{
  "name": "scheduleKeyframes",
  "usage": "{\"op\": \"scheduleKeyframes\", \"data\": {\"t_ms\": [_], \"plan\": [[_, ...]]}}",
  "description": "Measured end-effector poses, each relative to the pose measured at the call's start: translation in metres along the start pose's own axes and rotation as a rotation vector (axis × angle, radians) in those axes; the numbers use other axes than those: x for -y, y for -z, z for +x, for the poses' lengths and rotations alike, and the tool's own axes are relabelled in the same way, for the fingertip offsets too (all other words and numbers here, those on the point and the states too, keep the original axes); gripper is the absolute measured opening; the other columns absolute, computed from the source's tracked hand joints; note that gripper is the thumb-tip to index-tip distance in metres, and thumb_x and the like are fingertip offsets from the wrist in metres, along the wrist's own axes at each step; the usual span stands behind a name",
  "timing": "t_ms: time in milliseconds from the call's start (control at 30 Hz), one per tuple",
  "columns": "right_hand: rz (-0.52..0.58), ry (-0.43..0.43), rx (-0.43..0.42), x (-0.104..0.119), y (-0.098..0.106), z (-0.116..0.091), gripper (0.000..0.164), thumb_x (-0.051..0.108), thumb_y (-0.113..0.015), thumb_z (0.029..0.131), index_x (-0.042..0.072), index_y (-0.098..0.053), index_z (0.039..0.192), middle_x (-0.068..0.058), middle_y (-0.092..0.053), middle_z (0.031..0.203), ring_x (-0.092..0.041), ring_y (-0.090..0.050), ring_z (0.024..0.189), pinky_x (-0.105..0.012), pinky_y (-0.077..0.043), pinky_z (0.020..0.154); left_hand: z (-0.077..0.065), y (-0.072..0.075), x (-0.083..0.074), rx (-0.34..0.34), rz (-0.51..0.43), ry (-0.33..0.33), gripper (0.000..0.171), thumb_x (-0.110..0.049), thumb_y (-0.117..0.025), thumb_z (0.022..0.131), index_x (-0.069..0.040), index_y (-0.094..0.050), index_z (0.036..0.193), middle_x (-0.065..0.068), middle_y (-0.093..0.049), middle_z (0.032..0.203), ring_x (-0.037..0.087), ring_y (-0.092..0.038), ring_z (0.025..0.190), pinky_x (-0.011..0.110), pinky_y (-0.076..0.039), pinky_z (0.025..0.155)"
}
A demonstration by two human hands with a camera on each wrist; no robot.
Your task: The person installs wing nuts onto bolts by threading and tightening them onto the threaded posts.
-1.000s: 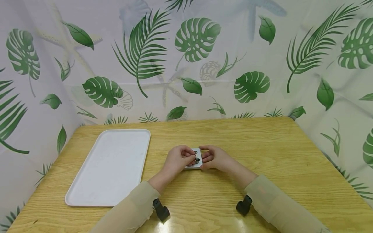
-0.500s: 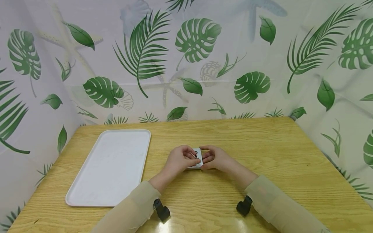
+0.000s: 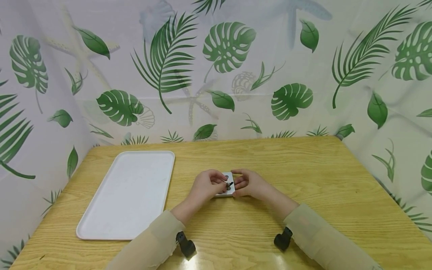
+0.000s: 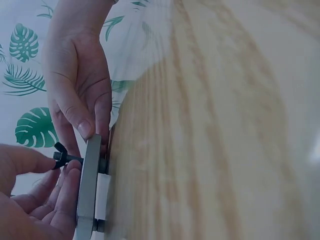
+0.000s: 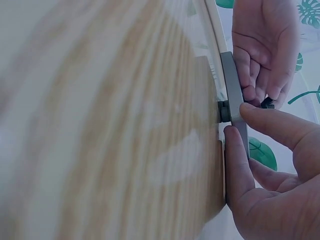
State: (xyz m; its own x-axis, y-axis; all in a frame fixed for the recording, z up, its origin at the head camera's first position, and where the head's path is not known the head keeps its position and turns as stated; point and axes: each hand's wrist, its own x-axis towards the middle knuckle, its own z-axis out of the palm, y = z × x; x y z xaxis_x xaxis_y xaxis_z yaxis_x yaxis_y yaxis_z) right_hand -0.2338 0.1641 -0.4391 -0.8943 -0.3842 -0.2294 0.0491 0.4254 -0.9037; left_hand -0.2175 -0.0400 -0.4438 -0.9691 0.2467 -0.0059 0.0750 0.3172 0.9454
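A small flat metal plate (image 3: 231, 193) stands just off the tabletop between both hands. Below it, bolt heads (image 4: 101, 226) show in the left wrist view. A threaded bolt (image 4: 75, 159) sticks up through the plate and carries a black wing nut (image 4: 60, 155). My left hand (image 3: 206, 185) has its thumb and fingers at this wing nut, pinching it. From the right, my right hand (image 3: 251, 183) grips the plate's edge; in the right wrist view one fingertip (image 5: 246, 111) lies on top and another below. Left fingers partly cover the plate in the head view.
A white rectangular tray (image 3: 126, 195) lies on the wooden table (image 3: 290, 157) at the left. Leaf-patterned cloth (image 3: 249, 108) hangs behind the table and along both sides. A black wrist camera (image 3: 185, 244) sits on the left sleeve, another (image 3: 282, 239) on the right.
My left thumb swung right across the wing nut half a second ago and is now back left. The nut's wings point another way. My right hand and the plate stay put.
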Motion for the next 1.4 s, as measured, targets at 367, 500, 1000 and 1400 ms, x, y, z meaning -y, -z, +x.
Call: {"op": "scheduleKeyframes", "data": {"t_ms": [367, 500, 1000, 1400], "plan": [[0.011, 0.013, 0.001, 0.0032, 0.0006, -0.002, 0.082, -0.009, -0.078, 0.088, -0.007, -0.038, 0.159, -0.03, -0.064, 0.131, -0.029, -0.072, 0.113, -0.025, -0.06, 0.084, 0.0047, -0.0013, 0.0004, -0.013, -0.035, 0.012, 0.009, -0.005, -0.068, 0.102, 0.004, -0.071, 0.103, 0.016, -0.076, 0.088, 0.01, -0.071, 0.072, 0.028, -0.064, 0.07], [0.006, 0.006, 0.002, 0.0036, 0.001, -0.0026, 0.081, -0.008, -0.078, 0.09, -0.006, -0.038, 0.16, -0.029, -0.064, 0.131, -0.03, -0.071, 0.113, -0.025, -0.06, 0.084, 0.003, -0.0012, -0.0009, -0.013, 0.017, 0.002, 0.013, -0.012, -0.073, 0.1, 0.001, -0.073, 0.103, 0.014, -0.076, 0.09, 0.009, -0.07, 0.072, 0.027, -0.062, 0.07], [-0.034, -0.007, 0.023, 0.007, 0.0018, -0.0005, 0.084, -0.01, -0.078, 0.089, -0.005, -0.036, 0.161, -0.027, -0.064, 0.129, -0.028, -0.071, 0.111, -0.03, -0.062, 0.088, -0.0013, -0.0006, -0.003, 0.002, 0.119, -0.046, 0.009, -0.007, -0.076, 0.094, -0.002, -0.079, 0.101, 0.011, -0.078, 0.094, 0.007, -0.066, 0.076, 0.02, -0.054, 0.071], [-0.079, -0.004, 0.019, 0.0081, 0.0012, 0.0002, 0.084, -0.008, -0.079, 0.088, -0.005, -0.037, 0.161, -0.029, -0.063, 0.137, -0.037, -0.069, 0.122, -0.036, -0.062, 0.095, -0.0007, -0.0016, -0.0026, 0.004, 0.127, -0.018, 0.011, -0.008, -0.072, 0.098, -0.003, -0.082, 0.103, 0.011, -0.08, 0.1, 0.009, -0.067, 0.081, 0.023, -0.057, 0.075]]}}
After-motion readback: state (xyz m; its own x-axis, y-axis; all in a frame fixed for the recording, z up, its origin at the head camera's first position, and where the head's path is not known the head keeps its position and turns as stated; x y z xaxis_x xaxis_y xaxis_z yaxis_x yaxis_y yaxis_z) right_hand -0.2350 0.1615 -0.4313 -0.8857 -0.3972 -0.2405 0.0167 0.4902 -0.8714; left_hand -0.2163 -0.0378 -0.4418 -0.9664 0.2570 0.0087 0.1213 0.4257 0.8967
